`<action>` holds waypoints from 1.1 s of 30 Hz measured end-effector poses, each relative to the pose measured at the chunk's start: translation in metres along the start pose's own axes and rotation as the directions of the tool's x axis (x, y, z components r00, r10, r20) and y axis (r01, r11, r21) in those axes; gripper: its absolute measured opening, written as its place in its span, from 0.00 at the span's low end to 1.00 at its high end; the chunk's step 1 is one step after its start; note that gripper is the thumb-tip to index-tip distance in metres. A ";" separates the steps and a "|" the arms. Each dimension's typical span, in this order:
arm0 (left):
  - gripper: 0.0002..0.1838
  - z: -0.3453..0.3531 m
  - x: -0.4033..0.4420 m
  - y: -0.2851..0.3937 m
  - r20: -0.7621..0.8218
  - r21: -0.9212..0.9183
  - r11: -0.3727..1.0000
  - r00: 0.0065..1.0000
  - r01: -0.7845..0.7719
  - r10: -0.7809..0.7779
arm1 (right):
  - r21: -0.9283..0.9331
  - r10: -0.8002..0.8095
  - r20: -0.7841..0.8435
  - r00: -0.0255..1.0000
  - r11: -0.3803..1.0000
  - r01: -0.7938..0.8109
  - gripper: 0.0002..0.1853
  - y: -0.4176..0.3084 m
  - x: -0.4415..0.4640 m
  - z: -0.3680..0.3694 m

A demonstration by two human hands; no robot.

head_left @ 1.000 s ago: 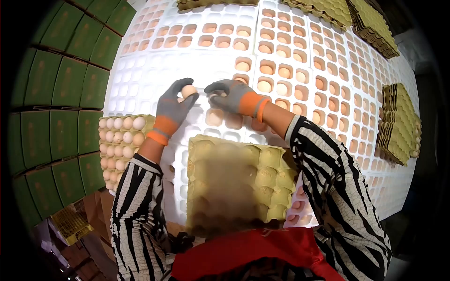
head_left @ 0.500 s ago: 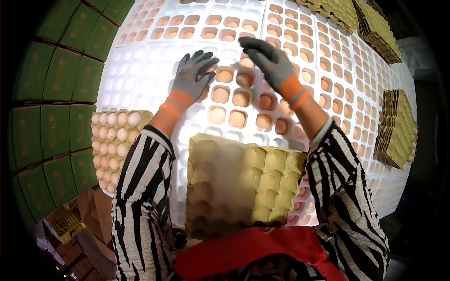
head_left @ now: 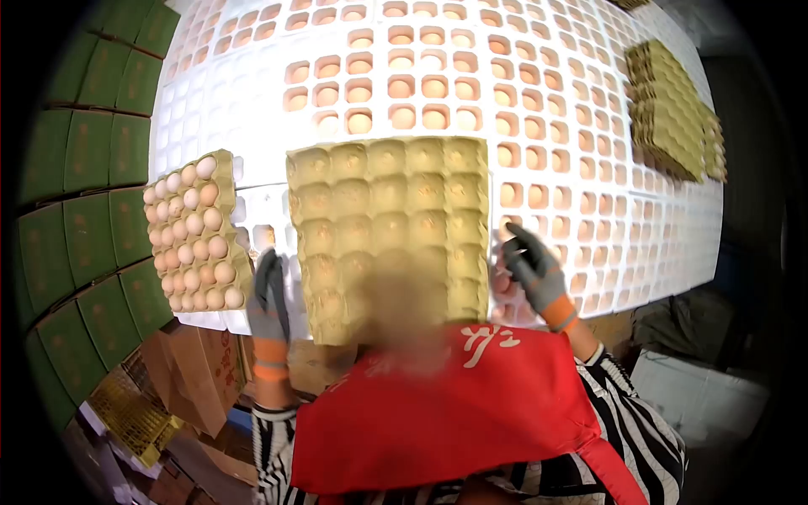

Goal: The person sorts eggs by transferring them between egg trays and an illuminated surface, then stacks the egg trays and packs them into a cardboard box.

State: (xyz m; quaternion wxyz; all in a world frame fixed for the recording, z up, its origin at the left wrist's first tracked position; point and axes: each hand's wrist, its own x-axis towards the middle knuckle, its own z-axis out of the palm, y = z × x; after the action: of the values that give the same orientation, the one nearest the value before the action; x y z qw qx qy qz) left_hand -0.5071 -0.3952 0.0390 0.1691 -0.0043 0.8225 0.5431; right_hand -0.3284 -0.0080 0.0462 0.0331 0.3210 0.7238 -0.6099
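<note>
An olive-yellow moulded egg tray [head_left: 387,198] with bare cups lies in front of me, its lower part covered by a blurred dark patch. My left hand [head_left: 269,299], in a grey glove with an orange cuff, is beside the tray's lower left edge, fingers straight and apart from it. Off the tray's right edge is my right hand [head_left: 539,273], gloved alike, its fingers stretched out over the egg cells and slightly bent. Neither hand visibly holds anything. White foam trays [head_left: 491,181] with brown eggs in square cells lie beyond and to the right.
At the left, a pulp tray holds several rows of eggs [head_left: 189,227]. A stack of pulp trays [head_left: 665,109] stands at the right. Green boxes [head_left: 88,156] line the left side. Cardboard boxes [head_left: 198,374] and a yellow crate [head_left: 135,412] sit below the table edge.
Both hands have come back from over the egg cells towards my body, to either side of the pulp tray. The camera view has shifted, and more of the red apron shows.
</note>
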 end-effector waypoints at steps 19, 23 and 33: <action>0.18 0.099 -0.095 0.076 0.174 -0.037 0.827 0.812 -0.560 0.557 | -0.319 -0.625 -0.222 0.748 0.772 0.550 0.34 0.000 -0.034 -0.057; 0.20 0.136 -0.095 0.067 0.183 0.323 0.501 0.572 -0.803 0.799 | -0.582 -0.776 0.267 0.572 0.343 0.737 0.38 -0.046 -0.057 -0.100; 0.15 0.236 -0.095 0.115 0.208 0.306 0.536 0.604 -0.787 0.769 | 0.446 -0.263 -0.009 0.965 0.862 0.239 0.20 -0.022 -0.066 -0.208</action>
State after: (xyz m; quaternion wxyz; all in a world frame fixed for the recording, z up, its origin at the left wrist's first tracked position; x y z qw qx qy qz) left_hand -0.3749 -0.1539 0.0853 -0.0724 0.4064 0.8196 0.3973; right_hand -0.2157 0.1509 0.1475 -0.1016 0.2069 0.6003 -0.7658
